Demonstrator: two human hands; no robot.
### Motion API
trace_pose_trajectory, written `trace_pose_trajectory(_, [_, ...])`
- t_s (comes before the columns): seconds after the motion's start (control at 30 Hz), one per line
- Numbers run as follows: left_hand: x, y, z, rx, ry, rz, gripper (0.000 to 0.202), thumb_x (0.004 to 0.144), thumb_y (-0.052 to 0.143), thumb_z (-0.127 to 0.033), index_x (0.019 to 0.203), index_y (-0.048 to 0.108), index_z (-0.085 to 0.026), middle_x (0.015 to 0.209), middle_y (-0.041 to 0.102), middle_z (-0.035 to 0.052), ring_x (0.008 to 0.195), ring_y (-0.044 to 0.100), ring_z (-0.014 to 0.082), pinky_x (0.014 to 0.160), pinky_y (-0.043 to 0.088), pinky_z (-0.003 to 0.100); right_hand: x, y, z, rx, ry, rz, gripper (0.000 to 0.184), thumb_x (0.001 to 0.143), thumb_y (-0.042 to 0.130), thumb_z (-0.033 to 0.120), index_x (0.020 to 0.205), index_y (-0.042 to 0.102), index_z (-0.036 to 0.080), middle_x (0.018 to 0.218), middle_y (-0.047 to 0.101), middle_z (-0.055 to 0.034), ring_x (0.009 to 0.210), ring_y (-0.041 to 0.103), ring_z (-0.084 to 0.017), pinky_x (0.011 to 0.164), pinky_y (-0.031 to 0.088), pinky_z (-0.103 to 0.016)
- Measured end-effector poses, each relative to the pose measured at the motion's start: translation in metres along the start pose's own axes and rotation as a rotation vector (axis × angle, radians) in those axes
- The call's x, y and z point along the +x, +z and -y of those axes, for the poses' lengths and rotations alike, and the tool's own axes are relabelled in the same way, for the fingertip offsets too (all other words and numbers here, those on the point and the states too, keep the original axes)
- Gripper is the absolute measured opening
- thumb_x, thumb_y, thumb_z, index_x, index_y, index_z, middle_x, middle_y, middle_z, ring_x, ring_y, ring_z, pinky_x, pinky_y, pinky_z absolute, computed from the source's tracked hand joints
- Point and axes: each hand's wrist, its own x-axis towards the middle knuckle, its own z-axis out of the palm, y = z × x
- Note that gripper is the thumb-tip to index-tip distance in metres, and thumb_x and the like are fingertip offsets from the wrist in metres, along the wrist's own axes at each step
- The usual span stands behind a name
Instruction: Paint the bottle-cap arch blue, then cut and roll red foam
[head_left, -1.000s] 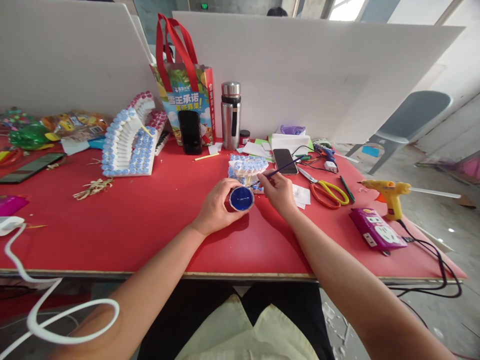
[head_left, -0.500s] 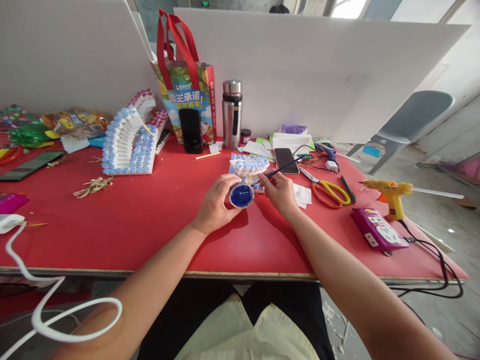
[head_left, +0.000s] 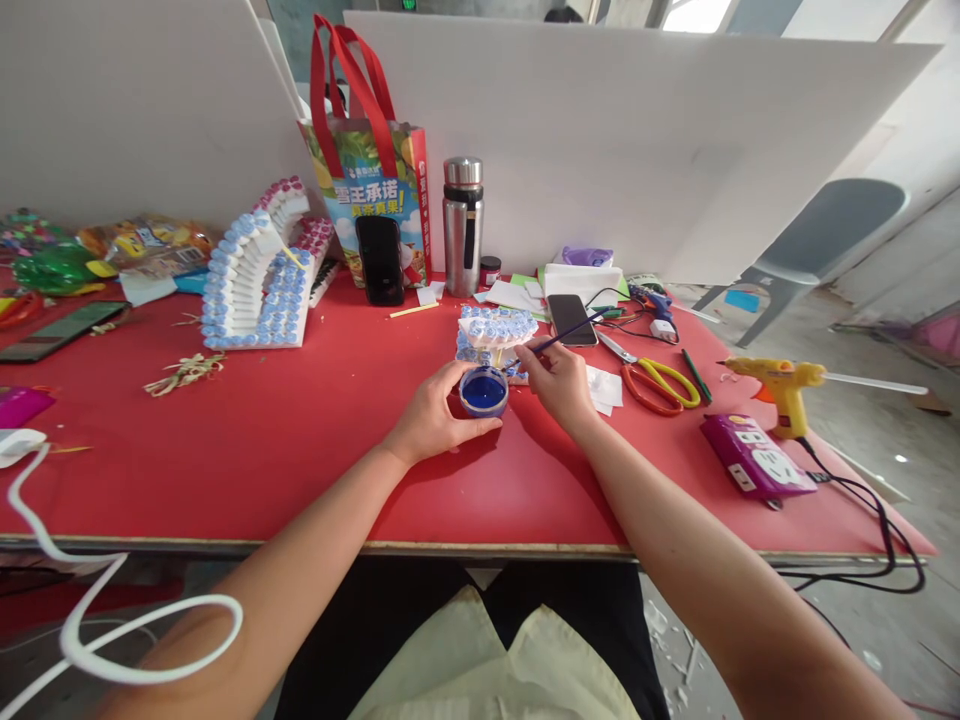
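My left hand (head_left: 433,415) curves round a small clear jar of blue paint (head_left: 484,392), thumb and fingers at its sides. The jar's open mouth faces up toward me. In my right hand (head_left: 556,383) a thin dark paintbrush (head_left: 574,331) is pinched, its handle slanting up to the right. The brush's tip sits close by the jar's far right rim; whether it touches cannot be made out. Just behind the jar stands a small model covered in blue-and-white rolled pieces (head_left: 499,328), partly hidden by my hands.
A larger blue-and-white model (head_left: 259,285) stands left. At the back are a bag (head_left: 375,170), a steel flask (head_left: 463,230) and a phone (head_left: 571,320). To the right lie scissors (head_left: 660,385), a purple power strip (head_left: 757,460) and a yellow glue gun (head_left: 787,385).
The jar has tipped more upright and its opening now shows as a flatter oval. My left fingers have shifted around it, while my right hand with the paintbrush stays almost in place.
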Motion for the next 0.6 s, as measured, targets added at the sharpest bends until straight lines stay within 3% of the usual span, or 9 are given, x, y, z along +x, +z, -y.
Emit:
trace_pose_trajectory(0.33, [-0.0001, 0.0015, 0.0037, -0.077, -0.089, 0.221, 0.072, 0.063, 0.088, -0.043, 0.126, 0.061, -0.021, 0.122, 0.070, 0.0082, 0.110, 0.067, 0.0271, 0.096, 0.052, 0.038, -0.0004, 0.0006, -0.0004, 0.004, -0.017, -0.002, 0.030, 0.092, 0.058, 0.048, 0.081, 0.061, 0.020, 0.064, 0.059, 0.0010, 0.053, 0.051, -0.012, 0.055, 0.040, -0.025])
trace_pose_trajectory(0.6, [0.0018, -0.0013, 0.0022, -0.040, 0.022, 0.284, 0.066, 0.066, 0.087, -0.044, 0.125, 0.064, -0.022, 0.129, 0.067, 0.0084, 0.122, 0.061, 0.0278, 0.105, 0.048, 0.039, -0.0004, 0.0005, -0.0003, 0.012, -0.011, 0.011, 0.031, 0.092, 0.058, 0.048, 0.082, 0.061, 0.020, 0.067, 0.062, -0.0001, 0.053, 0.050, -0.012, 0.053, 0.039, -0.025])
